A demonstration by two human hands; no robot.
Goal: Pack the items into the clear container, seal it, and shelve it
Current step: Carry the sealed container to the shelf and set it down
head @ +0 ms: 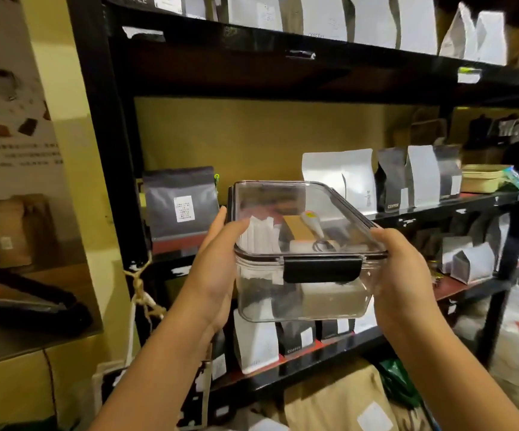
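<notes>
I hold a clear container (301, 293) in the air in front of a black shelving unit (118, 169). Its clear lid (286, 206) is on and the black front latch (323, 269) lies flat against the wall. Through the plastic I see white sachets, a brown card, a white pen-like tool and a pale block. My left hand (217, 272) grips the container's left side, thumb on the lid. My right hand (404, 275) grips its right side. The container hangs level with the middle shelf (438, 213), in the gap between a dark bag and a white bag.
A dark coffee bag (180, 206) stands left on the middle shelf; white and grey bags (339, 178) stand right of the gap. More bags fill the top and lower shelves. A brown sack (339, 402) lies on the floor below. A poster covers the left wall.
</notes>
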